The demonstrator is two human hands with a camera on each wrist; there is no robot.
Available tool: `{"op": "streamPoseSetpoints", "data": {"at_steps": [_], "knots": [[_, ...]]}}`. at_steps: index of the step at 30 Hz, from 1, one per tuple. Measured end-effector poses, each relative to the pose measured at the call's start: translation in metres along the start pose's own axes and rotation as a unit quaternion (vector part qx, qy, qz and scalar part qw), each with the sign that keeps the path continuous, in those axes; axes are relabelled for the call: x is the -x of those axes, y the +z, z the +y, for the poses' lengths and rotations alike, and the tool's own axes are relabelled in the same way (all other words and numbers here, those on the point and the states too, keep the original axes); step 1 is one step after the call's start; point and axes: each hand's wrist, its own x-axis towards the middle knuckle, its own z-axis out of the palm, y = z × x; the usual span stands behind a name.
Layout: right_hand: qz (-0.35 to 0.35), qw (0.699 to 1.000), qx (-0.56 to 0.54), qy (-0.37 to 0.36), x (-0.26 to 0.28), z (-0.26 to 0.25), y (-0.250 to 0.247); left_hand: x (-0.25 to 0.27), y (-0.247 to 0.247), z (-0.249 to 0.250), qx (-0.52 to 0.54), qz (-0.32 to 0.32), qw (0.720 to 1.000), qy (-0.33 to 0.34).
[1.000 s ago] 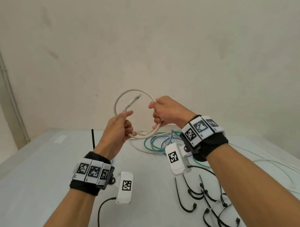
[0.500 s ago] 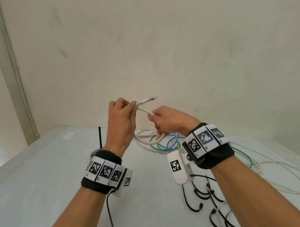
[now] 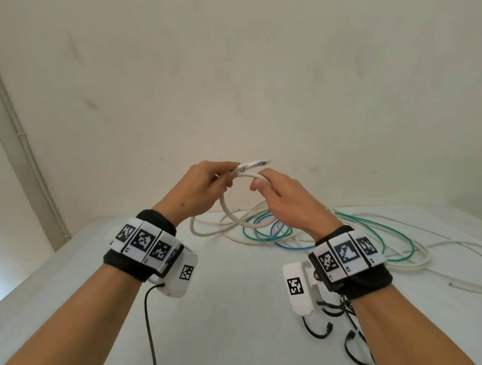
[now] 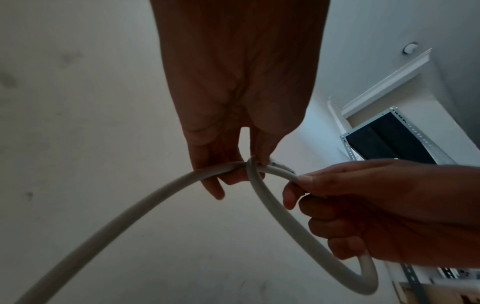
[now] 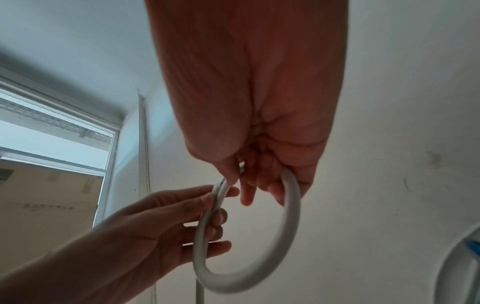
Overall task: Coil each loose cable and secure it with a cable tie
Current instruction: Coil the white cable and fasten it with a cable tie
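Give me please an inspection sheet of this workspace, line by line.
Surface: pale table, partly bare.
Job's things: white cable with one loop formed, raised above the table; black cable ties lying loose near the right wrist.
Clutter: nothing seen.
Grips: left hand pinches the cable near its connector end; right hand holds the loop.
Cables: green cable, blue cable and more white ones tangled on the table.
Surroundings: plain wall.

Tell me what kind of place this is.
Probably a plain indoor workroom: a bare white table against an unfinished wall, loose cables and black cable ties laid out, metal racking nearby.
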Motion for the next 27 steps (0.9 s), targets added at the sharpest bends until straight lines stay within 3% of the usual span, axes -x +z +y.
{"op": "streamPoseSetpoints", "data": {"at_steps": [4,8,10,12,14,16,18,22,24,27], "knots": [[0.07,0.995,-0.053,-0.038,0.009,0.002,0.004,-0.005,-0.005,0.01,0.183,-0.039,0.981,-0.05],[0.145,0.984,-0.091,-0.055,0.008,0.004,0.005,-0.01,-0.007,0.023,0.381,-0.109,0.91,-0.124],[0.165,0.979,-0.097,-0.065,0.008,0.005,0.006,-0.015,-0.006,0.027,0.413,-0.107,0.894,-0.136],[0.163,0.98,-0.091,-0.063,0.009,0.005,0.007,-0.021,-0.005,0.031,0.386,-0.085,0.909,-0.132],[0.137,0.987,-0.06,-0.053,0.007,0.005,0.007,-0.024,0.0,0.038,0.307,-0.06,0.944,-0.109],[0.134,0.99,0.009,-0.048,0.003,0.006,0.007,-0.025,0.007,0.048,0.199,-0.033,0.978,-0.054],[0.173,0.98,0.095,-0.033,0.001,0.005,0.005,-0.026,0.015,0.056,0.112,0.005,0.994,0.005],[0.203,0.935,0.285,0.051,-0.001,-0.003,-0.003,-0.027,0.024,0.058,0.067,0.06,0.996,0.012],[0.22,0.932,0.288,0.027,-0.001,-0.004,-0.005,-0.027,0.025,0.059,0.107,0.076,0.991,-0.006],[0.211,0.949,0.235,-0.003,-0.004,-0.007,0.0,-0.026,0.024,0.061,0.198,0.112,0.973,-0.037]]}}
